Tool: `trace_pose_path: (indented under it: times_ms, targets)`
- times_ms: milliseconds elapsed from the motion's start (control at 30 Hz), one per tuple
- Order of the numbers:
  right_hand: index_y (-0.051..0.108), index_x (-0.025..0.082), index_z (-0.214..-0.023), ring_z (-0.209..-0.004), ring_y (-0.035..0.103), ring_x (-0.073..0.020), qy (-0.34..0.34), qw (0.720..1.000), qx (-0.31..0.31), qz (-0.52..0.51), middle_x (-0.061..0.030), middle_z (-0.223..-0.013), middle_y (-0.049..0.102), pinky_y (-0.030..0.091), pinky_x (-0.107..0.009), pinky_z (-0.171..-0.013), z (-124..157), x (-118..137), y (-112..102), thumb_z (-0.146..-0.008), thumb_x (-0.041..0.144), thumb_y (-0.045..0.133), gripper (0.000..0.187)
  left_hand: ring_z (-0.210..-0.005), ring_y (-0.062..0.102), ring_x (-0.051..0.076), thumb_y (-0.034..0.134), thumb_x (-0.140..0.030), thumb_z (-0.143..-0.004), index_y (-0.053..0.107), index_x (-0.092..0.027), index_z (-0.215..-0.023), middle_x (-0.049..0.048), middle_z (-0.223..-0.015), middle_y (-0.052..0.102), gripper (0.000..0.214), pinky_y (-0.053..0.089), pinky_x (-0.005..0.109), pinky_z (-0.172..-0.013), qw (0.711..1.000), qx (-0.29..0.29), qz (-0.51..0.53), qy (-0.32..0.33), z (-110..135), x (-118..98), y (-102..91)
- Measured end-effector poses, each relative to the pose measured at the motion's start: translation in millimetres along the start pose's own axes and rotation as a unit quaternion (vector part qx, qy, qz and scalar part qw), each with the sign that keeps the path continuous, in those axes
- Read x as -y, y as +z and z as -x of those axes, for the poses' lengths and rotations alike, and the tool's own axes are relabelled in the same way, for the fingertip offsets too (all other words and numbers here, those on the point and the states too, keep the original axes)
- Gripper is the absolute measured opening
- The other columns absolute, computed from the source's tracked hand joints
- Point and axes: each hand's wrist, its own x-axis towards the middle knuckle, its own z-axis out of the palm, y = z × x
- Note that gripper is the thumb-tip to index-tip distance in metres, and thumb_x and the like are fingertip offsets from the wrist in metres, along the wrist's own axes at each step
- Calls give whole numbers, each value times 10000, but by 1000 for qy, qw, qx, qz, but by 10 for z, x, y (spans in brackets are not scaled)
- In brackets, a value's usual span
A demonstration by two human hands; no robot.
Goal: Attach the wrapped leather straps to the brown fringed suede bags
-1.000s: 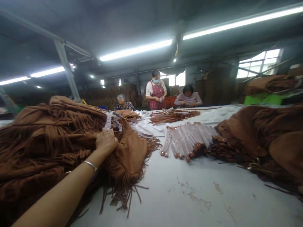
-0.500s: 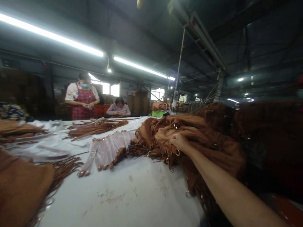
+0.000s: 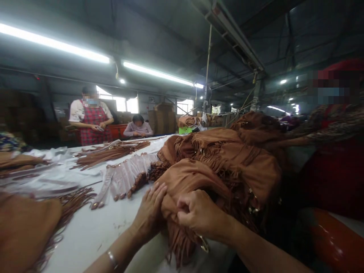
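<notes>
A brown suede-like bag [image 3: 187,174] with fringe and gold-coloured metal fittings lies in front of me, at the near side of a heap of similar brown fringed pieces [image 3: 241,159]. My left hand [image 3: 150,208], with a metal bracelet at the wrist, presses its fingers along the bag's left edge; the thumb is hidden. Curled on the front of the same bag is my right hand [image 3: 199,214], closed on its material. Fringe hangs down below both hands, and a gold-coloured clasp [image 3: 204,243] dangles under the right one.
Plastic-wrapped straps [image 3: 125,176] lie left of the heap on the white table [image 3: 113,227]. Brown strips [image 3: 113,153] sit farther back. Another brown fringed piece [image 3: 28,227] is at the near left. A co-worker [image 3: 327,125] reaches toward the heap from the right; two people work beyond the table.
My right hand has drawn a bag from the heap toward me. My left hand has come into view against it. The co-worker at the right now shows more fully.
</notes>
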Motion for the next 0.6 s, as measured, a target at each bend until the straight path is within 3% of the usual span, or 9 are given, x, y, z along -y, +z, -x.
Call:
trace_pose_path:
  times_ms: [67, 133, 233, 300, 367, 467, 600]
  targets:
    - [599, 144, -587, -477, 451, -82, 4, 998, 9, -64, 23, -524, 547, 265, -201, -451, 117, -131, -51, -747, 212, 508, 197, -991, 528, 263, 523, -237, -733, 452, -109, -1111, 151, -1045, 587, 406, 412, 414, -841, 998, -37, 48, 12, -55, -89, 80]
    - [628, 150, -696, -577, 533, -110, 27, 997, -21, -76, 1, -635, 611, 362, -204, -531, 228, -394, -78, -849, 267, 430, 277, -788, 532, 217, 458, -233, -797, 494, -140, -933, 93, -835, 591, 169, 405, 375, -727, 997, -29, 54, 46, -36, -114, 14]
    - [615, 139, -1015, -926, 558, -220, 87, 985, -121, 89, -79, -995, 641, 410, -320, -803, 414, -904, 6, -805, 265, 532, 259, -629, 446, 175, 336, -139, -846, 474, -165, -757, 40, -668, 520, 166, 329, 330, -617, 993, 23, 13, 118, 98, -172, -220]
    - [503, 117, -1220, -1081, 472, -291, 110, 961, -130, 218, -135, -1227, 531, 368, -404, -887, 525, -1202, 133, -726, 201, 604, 511, -574, 395, 162, 292, -98, -850, 445, -169, -699, 27, -623, 489, 226, 280, 318, -573, 987, 43, 9, 154, 207, -278, -403]
    - [423, 133, -1303, -1092, 448, -305, 115, 943, -118, 291, -138, -1299, 468, 360, -431, -885, 579, -1395, 267, -715, 164, 592, 613, -550, 376, 155, 275, -103, -863, 427, -168, -671, 22, -601, 475, 253, 257, 314, -553, 983, 45, 25, 174, 280, -421, -603]
    - [465, 143, -1271, -1026, 479, -291, 118, 946, -49, 297, -133, -1172, 557, 368, -420, -859, 508, -1446, 390, -734, 149, 537, 542, -535, 391, 148, 269, -135, -890, 426, -168, -662, 17, -580, 472, 279, 266, 307, -534, 985, 56, 26, 161, 280, -595, -966]
    - [510, 141, -1214, -1041, 477, -266, 59, 977, 65, 193, -131, -1127, 575, 359, -369, -876, 173, -1171, 429, -712, 137, 517, 501, -508, 426, 148, 252, -156, -911, 478, -181, -739, 13, -572, 510, 285, 305, 302, -497, 991, 60, -40, 113, 260, -601, -1541]
